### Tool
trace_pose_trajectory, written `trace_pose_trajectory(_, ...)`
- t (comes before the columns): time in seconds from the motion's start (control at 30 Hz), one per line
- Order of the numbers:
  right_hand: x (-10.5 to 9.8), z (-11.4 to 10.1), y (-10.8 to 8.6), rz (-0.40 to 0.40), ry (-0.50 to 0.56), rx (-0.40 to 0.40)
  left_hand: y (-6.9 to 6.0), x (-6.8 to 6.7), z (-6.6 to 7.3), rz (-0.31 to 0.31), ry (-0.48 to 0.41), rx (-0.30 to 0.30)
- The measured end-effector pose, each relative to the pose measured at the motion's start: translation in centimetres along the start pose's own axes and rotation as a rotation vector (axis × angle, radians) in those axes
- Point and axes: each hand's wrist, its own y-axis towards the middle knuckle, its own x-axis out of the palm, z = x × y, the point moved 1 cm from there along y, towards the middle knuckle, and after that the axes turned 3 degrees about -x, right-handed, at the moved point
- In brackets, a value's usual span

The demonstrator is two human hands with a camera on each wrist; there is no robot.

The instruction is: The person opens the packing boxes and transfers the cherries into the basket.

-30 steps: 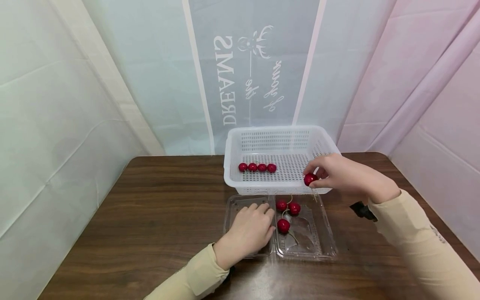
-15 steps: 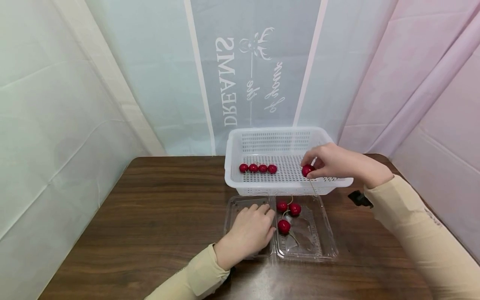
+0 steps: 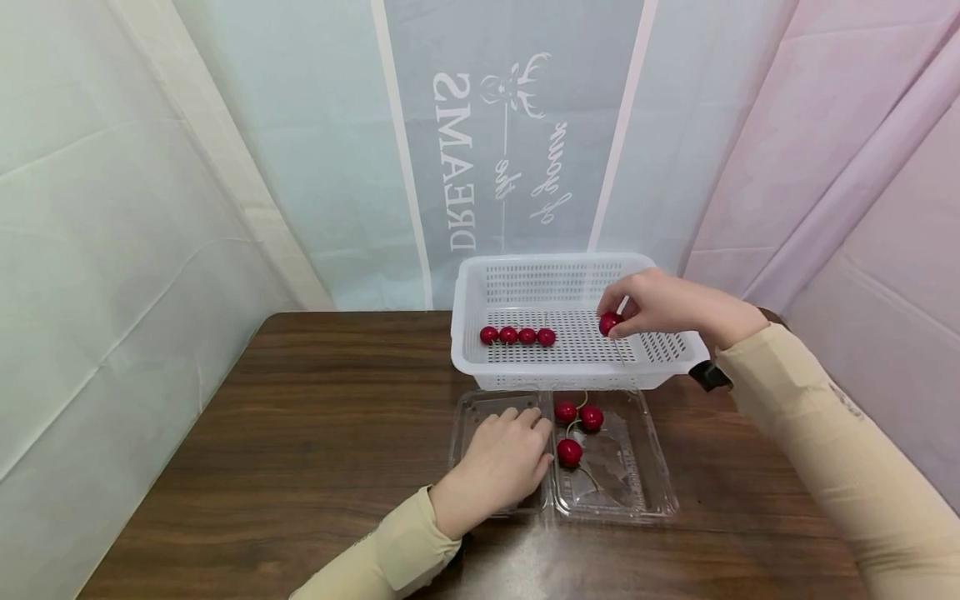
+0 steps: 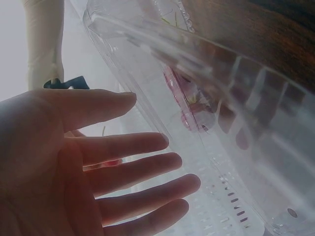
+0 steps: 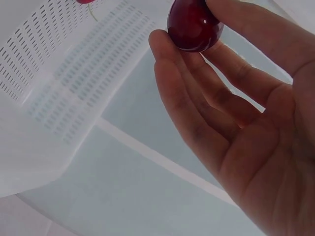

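In the head view, my right hand [image 3: 660, 304] pinches a red cherry [image 3: 609, 324] between thumb and fingertips over the right part of a white perforated basket [image 3: 540, 368]; its thin stem hangs down. The right wrist view shows that glossy cherry [image 5: 193, 27] closely, at my fingertips. Several cherries [image 3: 527, 336] sit in a row on the basket floor, toward its left. My left hand [image 3: 495, 467] is over the left half of a clear plastic clamshell box [image 3: 622, 492], its fingers extended in the left wrist view. Three stemmed cherries [image 3: 569, 453] lie in the box's right half.
The basket stands at the back of a brown wood-grain table [image 3: 337, 433], with the clamshell box in front. A patterned cloth [image 3: 517, 167] hangs behind, and pale cloth walls [image 3: 120, 250] flank both sides.
My right hand has carried its cherry from the basket's front-right rim inward and toward the back, over the basket floor. My left hand has stayed in place.
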Motion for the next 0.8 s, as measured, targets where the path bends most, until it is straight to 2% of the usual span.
trace_pose_trajectory(0.47, -0.2, 0.6, 1.8, -0.022, -0.048, 0.057, 0.1, 0.0, 0.0, -0.031, -0.001, -0.003)
trace_pose_trajectory(0.8, -0.1, 1.4, 3.5, -0.056, -0.065, 0.084, 0.1, 0.0, 0.0, -0.019, 0.002, 0.002)
